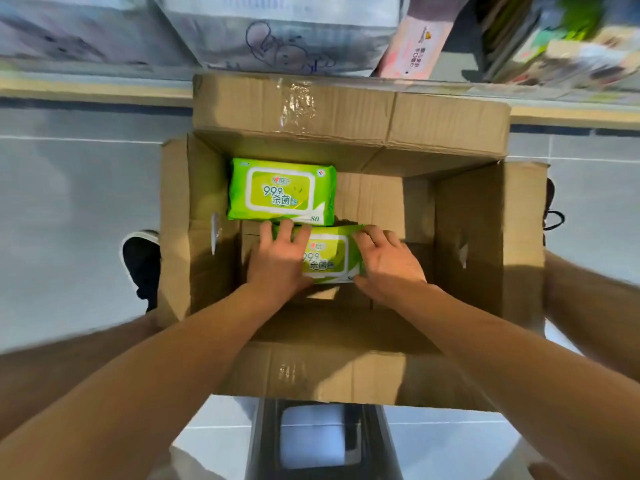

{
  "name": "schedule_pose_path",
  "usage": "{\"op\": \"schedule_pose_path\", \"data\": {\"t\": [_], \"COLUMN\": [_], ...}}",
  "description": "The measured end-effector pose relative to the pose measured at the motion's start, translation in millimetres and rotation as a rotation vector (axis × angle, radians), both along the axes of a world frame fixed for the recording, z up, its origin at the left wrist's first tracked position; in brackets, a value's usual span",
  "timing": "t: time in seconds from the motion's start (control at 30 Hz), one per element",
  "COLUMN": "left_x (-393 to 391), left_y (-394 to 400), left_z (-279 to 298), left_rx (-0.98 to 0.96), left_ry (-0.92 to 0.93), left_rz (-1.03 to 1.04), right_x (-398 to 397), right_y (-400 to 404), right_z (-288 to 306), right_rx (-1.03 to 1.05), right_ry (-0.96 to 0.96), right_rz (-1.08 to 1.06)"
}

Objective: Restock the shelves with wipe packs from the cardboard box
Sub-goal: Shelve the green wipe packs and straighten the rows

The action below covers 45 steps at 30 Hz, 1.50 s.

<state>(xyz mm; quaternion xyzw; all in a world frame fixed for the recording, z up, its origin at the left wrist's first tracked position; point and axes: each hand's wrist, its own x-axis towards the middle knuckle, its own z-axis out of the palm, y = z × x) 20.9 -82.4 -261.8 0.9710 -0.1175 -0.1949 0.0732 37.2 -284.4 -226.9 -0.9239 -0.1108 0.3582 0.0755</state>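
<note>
An open cardboard box point(485, 237) stands on the floor in front of me, flaps spread. Inside lie two green wipe packs. The far pack point(282, 190) rests flat at the back left of the box. The near pack point(327, 259) lies in the middle, and both my hands grip it. My left hand point(278, 259) wraps its left end with fingers over the top edge. My right hand point(386, 263) holds its right end, fingers curled over the far corner.
The bottom shelf point(86, 86) runs along the top of the view, stocked with pale tissue bundles point(277, 36), a pink pack point(414, 46) and colourful packs point(571, 43) at right. My shoes point(142, 265) flank the box on grey floor tiles.
</note>
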Motion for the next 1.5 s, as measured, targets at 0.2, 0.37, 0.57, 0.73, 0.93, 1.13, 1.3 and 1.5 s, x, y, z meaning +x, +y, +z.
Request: {"op": "schedule_pose_path", "data": {"t": [0.2,0.37,0.57,0.73,0.93,1.13,1.3,1.5], "left_x": [5,7,-8,0,81,103,96,84], "left_y": [-25,-23,-16,16,35,25,25,24], "left_z": [-13,-10,3,7,7,3,4,3], "left_rx": [-0.161,-0.106,-0.105,-0.264,-0.139,0.12,0.156,-0.085], "left_ry": [0.078,0.156,0.088,0.082,-0.087,0.141,0.131,0.337], "left_rz": [0.034,0.023,-0.189,-0.251,0.17,0.079,-0.058,0.075], "right_x": [5,9,24,27,12,4,3,-4], "right_y": [-26,-25,-2,1,-4,-5,-11,-29], "right_z": [-2,-11,-33,-42,-37,-29,-17,-6], "right_rx": [-0.059,-0.063,-0.045,0.014,0.017,0.044,0.016,-0.041], "right_ry": [-0.028,-0.062,0.148,0.256,0.218,0.163,0.007,-0.056], "right_rz": [0.014,0.066,0.204,0.275,0.288,0.25,0.245,0.318]}}
